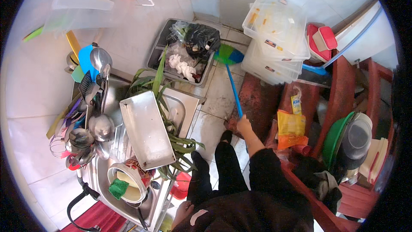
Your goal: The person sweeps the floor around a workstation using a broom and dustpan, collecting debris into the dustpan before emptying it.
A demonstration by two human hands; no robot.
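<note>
My right hand is closed around the blue handle of a broom. Green and blue bristles rest on the tiled floor, between a grey bin of rubbish and a stack of clear plastic boxes. Low in the view, near my dark clothing and the sink's edge, is my left hand; its fingers are partly curled and no object shows in it. White crumpled tissue and a black plastic bag lie in the bin.
On the left, a steel sink holds a bucket with sponges, beside hanging utensils. A metal tray lies over long green leaves. Red wooden steps stand on the right, bearing a yellow packet and a green basin.
</note>
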